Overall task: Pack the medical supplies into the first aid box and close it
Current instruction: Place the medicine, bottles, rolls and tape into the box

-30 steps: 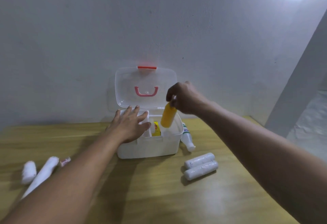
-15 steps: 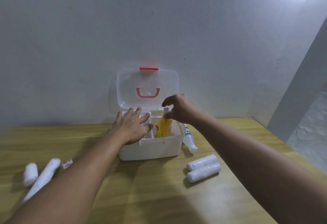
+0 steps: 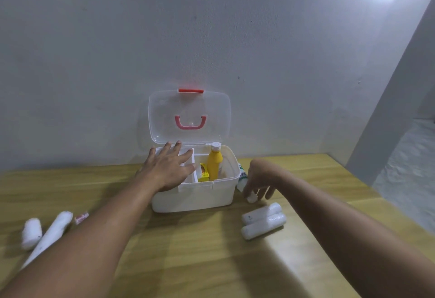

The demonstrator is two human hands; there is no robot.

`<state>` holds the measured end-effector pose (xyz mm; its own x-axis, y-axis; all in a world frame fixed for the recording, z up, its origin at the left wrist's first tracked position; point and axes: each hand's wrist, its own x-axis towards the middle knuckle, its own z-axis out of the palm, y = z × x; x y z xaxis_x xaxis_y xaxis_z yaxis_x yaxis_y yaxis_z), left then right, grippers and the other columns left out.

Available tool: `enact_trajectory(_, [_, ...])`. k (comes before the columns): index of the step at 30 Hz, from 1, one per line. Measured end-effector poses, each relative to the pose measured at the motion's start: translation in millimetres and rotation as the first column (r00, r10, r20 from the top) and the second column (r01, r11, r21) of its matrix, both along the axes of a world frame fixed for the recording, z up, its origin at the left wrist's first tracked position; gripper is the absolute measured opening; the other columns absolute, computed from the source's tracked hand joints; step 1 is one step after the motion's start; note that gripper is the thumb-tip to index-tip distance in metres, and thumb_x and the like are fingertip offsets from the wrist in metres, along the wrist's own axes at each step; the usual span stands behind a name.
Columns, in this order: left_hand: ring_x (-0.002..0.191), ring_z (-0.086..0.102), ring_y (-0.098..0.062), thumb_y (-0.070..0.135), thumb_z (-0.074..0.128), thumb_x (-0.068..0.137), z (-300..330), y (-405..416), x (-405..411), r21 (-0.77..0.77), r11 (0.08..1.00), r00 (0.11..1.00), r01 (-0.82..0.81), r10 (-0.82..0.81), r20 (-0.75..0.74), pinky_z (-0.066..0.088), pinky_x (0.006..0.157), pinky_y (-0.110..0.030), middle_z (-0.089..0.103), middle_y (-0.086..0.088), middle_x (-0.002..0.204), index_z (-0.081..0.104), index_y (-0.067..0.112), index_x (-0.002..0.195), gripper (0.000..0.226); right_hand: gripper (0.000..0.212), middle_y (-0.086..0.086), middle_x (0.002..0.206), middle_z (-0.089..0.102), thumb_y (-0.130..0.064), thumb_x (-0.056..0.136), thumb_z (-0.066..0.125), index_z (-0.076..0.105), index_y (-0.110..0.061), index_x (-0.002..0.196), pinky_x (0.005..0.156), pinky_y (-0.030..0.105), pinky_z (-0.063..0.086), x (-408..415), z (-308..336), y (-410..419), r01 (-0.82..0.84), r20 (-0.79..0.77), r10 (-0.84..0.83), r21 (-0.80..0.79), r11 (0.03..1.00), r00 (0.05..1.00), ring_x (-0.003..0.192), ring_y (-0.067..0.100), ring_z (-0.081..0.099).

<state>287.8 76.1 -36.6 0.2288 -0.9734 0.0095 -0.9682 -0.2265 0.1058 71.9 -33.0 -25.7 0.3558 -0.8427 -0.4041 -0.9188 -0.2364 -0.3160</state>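
Observation:
The white first aid box (image 3: 195, 197) stands open on the wooden table, its clear lid (image 3: 189, 116) upright against the wall. Inside stand a yellow bottle (image 3: 214, 164) and a small yellow carton (image 3: 203, 173). My left hand (image 3: 168, 169) rests flat on the box's left inner tray, fingers straight. My right hand (image 3: 257, 180) hangs over a white bottle with green print (image 3: 244, 183) lying right of the box; the fingers reach down around it, loosely spread. Two wrapped white rolls (image 3: 263, 220) lie in front of that hand.
At the left of the table lie a short white roll (image 3: 31, 233), a long white roll (image 3: 53, 233) and a small pink-and-white packet (image 3: 81, 218). A grey wall stands right behind the box. The table's right edge drops to a pale floor (image 3: 409, 180).
My right hand set the yellow bottle upright in the box, let go, and moved right and down to the white bottle beside the box. The left hand stayed on the tray.

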Motion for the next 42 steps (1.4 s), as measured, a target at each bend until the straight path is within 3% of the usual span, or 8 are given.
enact_trajectory(3, [0.149, -0.009, -0.020, 0.056, 0.017, 0.096, 0.3, 0.9, -0.5, -0.003, 1.000, 1.000, 0.005, -0.005, 0.006, -0.003, 0.119, -0.051, -0.008, 0.000, 0.162, 0.006, 0.037, 0.150, 0.059, 0.023, 0.020, 0.072, 0.071, -0.007, 0.070, 0.076, 0.065, 0.008, 0.083, 0.057, 0.040, 0.062, -4.0, 7.5, -1.4, 0.043, 0.078, -0.035, -0.103, 0.994, 0.996, 0.062, 0.029, 0.073])
enact_trajectory(6, [0.149, -0.010, -0.021, 0.056, 0.016, 0.096, 0.1, 1.1, -0.7, -0.004, 1.000, 1.000, 0.005, -0.005, 0.009, -0.003, 0.119, -0.052, -0.009, 0.000, 0.162, 0.006, 0.037, 0.150, 0.059, 0.018, 0.016, 0.064, 0.070, -0.011, 0.077, 0.071, 0.063, 0.005, 0.078, 0.043, 0.029, 0.057, -9.3, 37.2, -3.8, 0.088, 0.157, -0.041, -0.305, 0.948, 0.987, 0.041, 0.018, 0.066])
enact_trajectory(10, [0.149, -0.009, -0.020, 0.056, 0.017, 0.096, -0.7, -0.1, 0.2, 0.001, 1.000, 1.000, -0.006, 0.006, 0.014, -0.003, 0.119, -0.051, -0.008, 0.001, 0.162, 0.006, 0.038, 0.150, 0.059, 0.014, 0.012, 0.064, 0.071, -0.016, 0.079, 0.073, 0.071, -0.003, 0.082, 0.059, 0.039, 0.062, -13.5, 90.0, 3.7, 0.096, 0.251, 0.037, -0.498, 0.862, 0.967, 0.054, 0.022, 0.072])
enact_trajectory(15, [0.149, -0.009, -0.020, 0.055, 0.017, 0.096, -1.2, 0.5, 0.2, -0.007, 1.000, 1.000, -0.002, 0.002, 0.010, -0.003, 0.119, -0.051, -0.008, 0.000, 0.162, 0.007, 0.038, 0.150, 0.058, 0.008, 0.004, 0.065, 0.067, -0.016, 0.081, 0.071, 0.071, -0.009, 0.084, 0.060, 0.036, 0.062, -7.7, 137.5, 29.4, 0.052, 0.354, 0.222, -0.623, 0.780, 0.908, 0.055, 0.019, 0.071])
enact_trajectory(20, [0.149, -0.006, -0.024, 0.053, 0.021, 0.096, -2.2, 0.4, 2.4, -0.031, 0.999, 0.999, 0.029, -0.028, 0.033, 0.000, 0.119, -0.054, -0.004, -0.004, 0.162, 0.010, 0.035, 0.150, 0.058, 0.012, 0.004, 0.070, 0.066, -0.014, 0.083, 0.070, 0.071, -0.008, 0.092, 0.044, 0.017, 0.054, 19.8, 125.5, 36.4, -0.083, 0.291, 0.285, -0.553, 0.829, 0.913, 0.054, 0.012, 0.070])
enact_trajectory(29, [0.149, -0.008, -0.022, 0.057, 0.017, 0.096, 0.4, 2.6, -1.3, -0.028, 1.000, 1.000, 0.008, -0.007, 0.008, -0.003, 0.119, -0.051, -0.006, -0.001, 0.162, 0.008, 0.037, 0.150, 0.059, 0.031, 0.011, 0.087, 0.073, -0.014, 0.074, 0.081, 0.068, 0.000, 0.099, 0.065, 0.033, 0.062, 46.6, 61.2, 22.9, -0.227, 0.088, 0.285, -0.407, 0.885, 0.954, 0.068, 0.019, 0.073])
enact_trajectory(37, [0.149, -0.007, -0.023, 0.057, 0.017, 0.096, 1.1, 2.8, -1.5, -0.022, 1.000, 1.000, 0.010, -0.010, 0.026, -0.003, 0.119, -0.052, -0.006, -0.001, 0.162, 0.008, 0.036, 0.150, 0.059, 0.034, 0.007, 0.072, 0.069, -0.019, 0.074, 0.081, 0.062, -0.001, 0.097, 0.061, 0.025, 0.059, 49.2, 59.3, 26.0, -0.215, 0.153, 0.299, -0.409, 0.887, 0.942, 0.061, 0.016, 0.071])
enact_trajectory(42, [0.149, -0.008, -0.022, 0.056, 0.018, 0.096, 0.1, 2.8, -1.1, -0.028, 1.000, 1.000, 0.005, -0.005, 0.005, -0.003, 0.120, -0.052, -0.005, 0.000, 0.162, 0.008, 0.037, 0.150, 0.059, 0.033, 0.009, 0.090, 0.066, -0.020, 0.075, 0.081, 0.064, -0.005, 0.098, 0.045, 0.019, 0.052, 33.8, 65.7, 27.9, -0.168, 0.231, 0.288, -0.430, 0.887, 0.929, 0.053, 0.016, 0.067])
